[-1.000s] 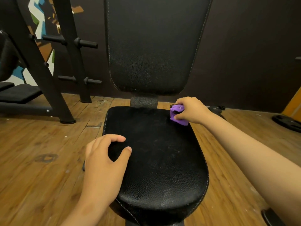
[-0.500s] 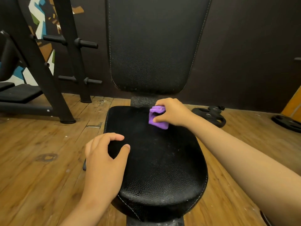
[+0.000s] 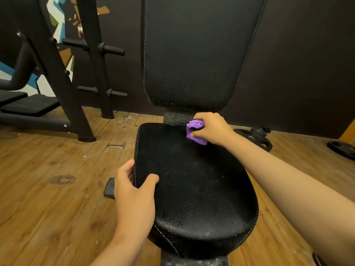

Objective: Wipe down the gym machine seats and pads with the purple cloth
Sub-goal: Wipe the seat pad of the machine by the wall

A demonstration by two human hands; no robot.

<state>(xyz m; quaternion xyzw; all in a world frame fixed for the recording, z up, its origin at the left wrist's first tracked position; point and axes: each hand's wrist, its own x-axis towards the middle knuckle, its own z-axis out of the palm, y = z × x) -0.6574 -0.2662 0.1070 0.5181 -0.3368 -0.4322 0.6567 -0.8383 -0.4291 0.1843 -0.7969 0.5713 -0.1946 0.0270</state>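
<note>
The right hand (image 3: 213, 129) was clamped around the bunched purple cloth (image 3: 196, 132), pressing it onto the far right corner of the seat (image 3: 192, 198), just below the back pad (image 3: 192, 54). Wadding it probably let the fist bear down harder. The left hand (image 3: 132, 191) gripped the seat's left edge, thumb on top and fingers curled over the side, seemingly as a brace. Those fingertips were hidden, as was most of the cloth. The back pad's top was cut off. Whether the seat's pale specks were dust or glare was unclear.
</note>
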